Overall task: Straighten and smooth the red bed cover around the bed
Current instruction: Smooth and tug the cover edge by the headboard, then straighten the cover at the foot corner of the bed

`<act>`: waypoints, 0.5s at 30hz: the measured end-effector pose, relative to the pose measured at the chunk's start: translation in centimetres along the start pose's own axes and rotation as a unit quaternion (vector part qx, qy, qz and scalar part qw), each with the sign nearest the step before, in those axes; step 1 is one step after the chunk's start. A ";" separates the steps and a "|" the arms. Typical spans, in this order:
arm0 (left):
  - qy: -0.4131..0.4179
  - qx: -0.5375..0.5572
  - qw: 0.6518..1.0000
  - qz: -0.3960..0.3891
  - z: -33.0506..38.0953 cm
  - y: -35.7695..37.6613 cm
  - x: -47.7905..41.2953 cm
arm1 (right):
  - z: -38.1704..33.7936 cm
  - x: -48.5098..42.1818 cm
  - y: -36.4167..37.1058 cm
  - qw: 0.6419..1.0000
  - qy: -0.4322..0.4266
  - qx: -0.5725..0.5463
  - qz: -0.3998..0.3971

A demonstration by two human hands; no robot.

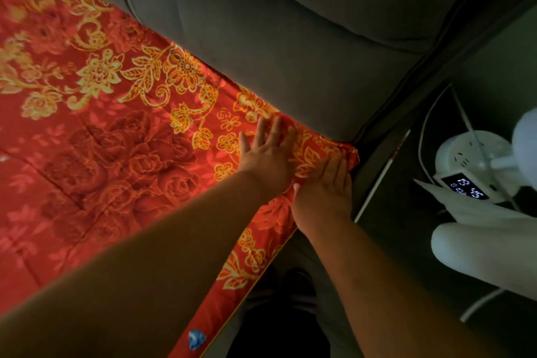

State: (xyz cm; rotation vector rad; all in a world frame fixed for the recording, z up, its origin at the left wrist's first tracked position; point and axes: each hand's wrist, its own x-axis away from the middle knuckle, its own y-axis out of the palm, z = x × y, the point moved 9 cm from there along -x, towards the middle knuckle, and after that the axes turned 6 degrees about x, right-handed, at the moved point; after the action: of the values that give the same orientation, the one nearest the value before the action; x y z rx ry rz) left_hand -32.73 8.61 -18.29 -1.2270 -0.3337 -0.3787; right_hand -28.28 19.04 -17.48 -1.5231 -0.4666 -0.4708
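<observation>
The red bed cover [122, 125], printed with gold flowers and dark roses, lies spread over the bed on the left. Its corner [345, 152] sits bunched against the grey padded headboard [276, 38]. My left hand [268, 151] rests flat on the cover near that corner, fingers spread. My right hand [325, 186] presses palm down on the cover's edge right at the corner, fingers together and pointing toward the headboard. Neither hand grips the cloth.
A dark bedside surface [406, 227] at the right holds a white digital clock [465, 186], white cables and a white lamp-like object [494, 250]. The cover's side edge [238, 285] hangs down beside my dark footwear [290, 288] on the floor.
</observation>
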 end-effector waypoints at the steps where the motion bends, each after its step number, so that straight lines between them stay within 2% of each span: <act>1: -0.007 0.009 1.000 0.016 -0.5 -0.4 1.0 | -0.4 0.2 -0.2 1.000 0.005 -0.004 0.002; 3: -0.034 0.016 0.999 0.037 -2.4 -0.9 3.1 | -1.9 0.8 -0.1 0.998 -0.055 -0.006 0.036; 5: -0.060 0.017 0.997 0.041 -4.3 -0.6 4.6 | -2.2 0.7 1.3 0.993 -0.112 0.024 0.025; 6: -0.087 0.018 0.995 0.038 -6.1 -1.0 6.4 | -2.5 1.1 1.5 0.993 -0.110 0.049 -0.001; 9: -0.134 0.012 0.990 0.028 -9.2 -1.1 9.4 | -0.9 0.9 1.3 0.997 -0.010 0.075 -0.030; 11: -0.169 0.019 0.985 0.022 -11.2 -1.2 12.4 | -3.4 2.6 0.9 0.993 -0.070 0.091 -0.013; 13: -0.214 0.032 0.976 0.019 -13.4 -1.2 16.0 | -6.4 5.3 2.5 0.975 -0.174 0.125 -0.066; 15: -0.259 0.049 0.964 0.026 -15.4 -1.3 19.7 | -7.2 7.2 4.0 0.955 -0.171 0.196 -0.145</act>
State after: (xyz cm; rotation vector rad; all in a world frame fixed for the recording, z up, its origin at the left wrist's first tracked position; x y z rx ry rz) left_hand -15.12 -8.42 -13.10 -1.2237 -0.7585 0.0131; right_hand -20.08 11.85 -16.76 -1.1530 -1.0033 -0.3129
